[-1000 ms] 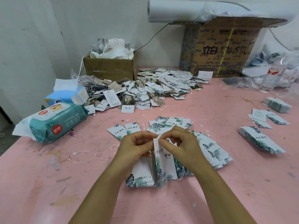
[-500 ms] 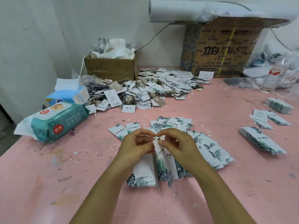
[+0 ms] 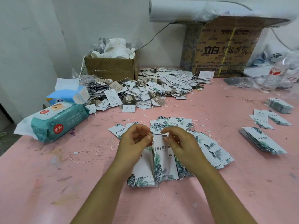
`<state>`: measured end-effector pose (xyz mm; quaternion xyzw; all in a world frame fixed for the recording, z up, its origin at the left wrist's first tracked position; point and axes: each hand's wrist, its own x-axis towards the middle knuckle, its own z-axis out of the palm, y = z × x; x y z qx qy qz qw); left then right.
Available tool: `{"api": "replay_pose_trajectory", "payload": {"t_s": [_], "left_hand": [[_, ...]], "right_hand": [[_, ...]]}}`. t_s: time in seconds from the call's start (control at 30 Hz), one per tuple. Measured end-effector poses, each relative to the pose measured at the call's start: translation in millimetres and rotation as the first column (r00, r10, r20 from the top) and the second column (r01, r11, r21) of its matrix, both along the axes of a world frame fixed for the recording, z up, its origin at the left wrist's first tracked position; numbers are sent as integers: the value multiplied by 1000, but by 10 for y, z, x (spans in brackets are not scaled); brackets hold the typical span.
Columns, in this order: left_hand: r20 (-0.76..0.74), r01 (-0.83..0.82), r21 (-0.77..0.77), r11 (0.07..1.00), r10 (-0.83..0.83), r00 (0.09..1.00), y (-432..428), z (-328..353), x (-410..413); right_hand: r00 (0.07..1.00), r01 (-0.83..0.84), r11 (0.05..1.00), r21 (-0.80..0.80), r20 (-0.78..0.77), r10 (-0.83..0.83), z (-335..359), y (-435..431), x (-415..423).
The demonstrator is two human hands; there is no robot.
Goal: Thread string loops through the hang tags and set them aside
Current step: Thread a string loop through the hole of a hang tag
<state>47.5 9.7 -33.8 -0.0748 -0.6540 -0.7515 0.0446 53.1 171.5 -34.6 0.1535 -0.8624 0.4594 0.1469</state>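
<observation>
cam: 1 head-worn wide-angle | looking fwd + down across pink table | sitting close over table's near edge | left hand & right hand w/ hang tag showing mid-frame

A small packing workshop: pink worktable heaped with hang tags, cardboard cartons

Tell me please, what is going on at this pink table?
A person is stringing hang tags. The left hand and the right hand pinch the top of one leaf-print hang tag, held over a stack of the same. The string there is too thin to see. Strung tags lie fanned out to the right, a loose string loop lies on the pink table to the left, and a big pile of mixed tags sits behind.
</observation>
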Motion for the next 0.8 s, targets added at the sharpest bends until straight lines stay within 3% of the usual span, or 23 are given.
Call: {"api": "replay_pose_trajectory", "payload": {"t_s": [0.13,0.23,0.33,0.8], "left_hand": [[71,-1,237,971,-17,997,-32,26,-22],[126,4,461,888,-70,990,-61,49,-39],[170,13,583,813,-137,976,-78,54,-55],[248,-47,675,736,-167,954,-109,70,-64]], "right_hand": [[991,130,991,-22,20,-130,-16,52,-48],[979,197,979,-42,58,-195,-15,108,-73],[968,242,969,-56,80,-238,-20,149,-74],[930,356,932,-67,121,-347,-29,273,-116]]}}
